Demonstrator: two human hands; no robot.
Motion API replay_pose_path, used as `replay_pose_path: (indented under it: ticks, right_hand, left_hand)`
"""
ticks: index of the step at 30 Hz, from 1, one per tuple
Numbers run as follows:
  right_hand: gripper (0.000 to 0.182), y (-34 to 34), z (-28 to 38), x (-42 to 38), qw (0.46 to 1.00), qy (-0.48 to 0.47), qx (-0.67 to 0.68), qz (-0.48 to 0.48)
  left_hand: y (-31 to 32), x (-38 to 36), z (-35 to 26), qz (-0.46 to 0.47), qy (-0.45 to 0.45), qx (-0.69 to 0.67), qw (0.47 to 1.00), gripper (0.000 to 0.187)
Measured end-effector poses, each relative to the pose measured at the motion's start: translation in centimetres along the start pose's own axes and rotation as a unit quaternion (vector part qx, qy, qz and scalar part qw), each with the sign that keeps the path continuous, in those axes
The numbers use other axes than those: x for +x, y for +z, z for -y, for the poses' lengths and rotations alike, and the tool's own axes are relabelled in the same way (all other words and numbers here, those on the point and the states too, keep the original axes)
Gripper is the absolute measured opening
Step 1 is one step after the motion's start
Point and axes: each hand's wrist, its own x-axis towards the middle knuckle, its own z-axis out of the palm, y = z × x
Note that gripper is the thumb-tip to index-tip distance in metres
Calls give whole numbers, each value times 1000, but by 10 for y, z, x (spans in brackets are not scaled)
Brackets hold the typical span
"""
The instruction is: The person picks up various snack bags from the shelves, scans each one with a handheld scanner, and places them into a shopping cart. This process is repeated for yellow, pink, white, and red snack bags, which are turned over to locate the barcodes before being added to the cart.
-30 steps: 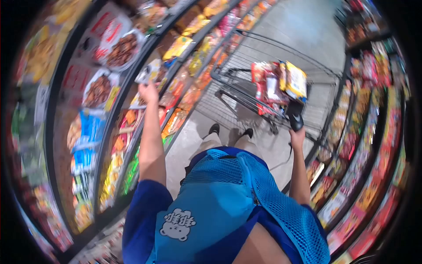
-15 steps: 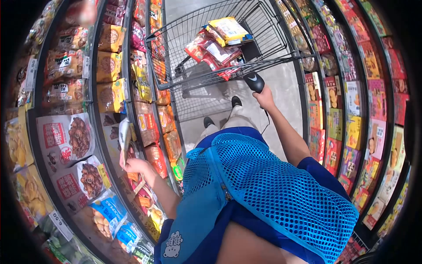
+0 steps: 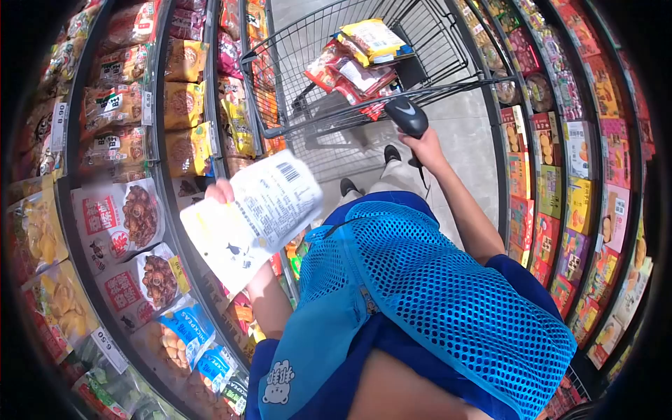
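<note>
A white package point(image 3: 252, 213) with a barcode and printed text faces up in front of my left hand point(image 3: 220, 190), whose fingertips grip its upper left edge. My right hand point(image 3: 423, 145) is wrapped round a black handheld scanner point(image 3: 407, 117) with a cord hanging below it. The scanner's head is close to the near rail of a wire shopping cart point(image 3: 329, 105). Inside the cart lie several packets, with a yellow and white packet point(image 3: 372, 40) on top of red ones point(image 3: 336, 68).
Shelves of bagged snacks point(image 3: 183, 105) with price tags stand on the left, with blue chickpea bags point(image 3: 187, 327) lower down. Boxed goods point(image 3: 579, 203) line the right shelves. Grey floor point(image 3: 455, 140) shows between them, below the cart. A blue mesh vest covers my body.
The white package, seen edge-on before, has turned its printed back up and moved right and nearer the body with my left hand. The whole view has shifted slightly; my right hand still holds the scanner.
</note>
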Motion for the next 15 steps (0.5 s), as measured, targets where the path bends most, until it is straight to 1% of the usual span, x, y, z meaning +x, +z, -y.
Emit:
replay_pose_path:
  ticks: [1,2,3,4,5,6,9,10,13,14,15]
  right_hand:
    - [40,4,10,4,999,-8,41,21]
    - [38,11,34,4,998,-26,38,41]
    - [36,20,66,2,997,-44,35,59]
    - [33,29,92,-2,993,-68,65,66]
    - [36,33,100,1,992,-41,73,97]
    - [40,39,110,2,980,-8,151,130]
    - [51,53,148,-4,913,74,345,204]
    - [57,53,148,-1,908,94,329,243]
    - [57,60,135,-4,907,94,321,257]
    - [59,59,136,-10,904,104,330,252]
    - [59,58,134,-13,907,96,326,249]
  left_hand:
    - [-9,14,7,39,-7,-37,999,27]
    - [-12,26,13,80,-16,-76,994,27]
    - [-9,34,18,82,-28,-101,991,26]
    - [-5,41,24,84,-41,-126,988,24]
    - [0,47,29,85,-54,-151,983,23]
    - [9,52,36,101,-59,-172,978,22]
    - [18,60,54,106,-100,-236,961,22]
    - [22,61,59,109,-112,-230,961,23]
    - [32,58,73,83,-162,-196,964,27]
    - [20,57,76,131,-194,-225,946,29]
    - [18,47,79,70,-183,-176,965,33]
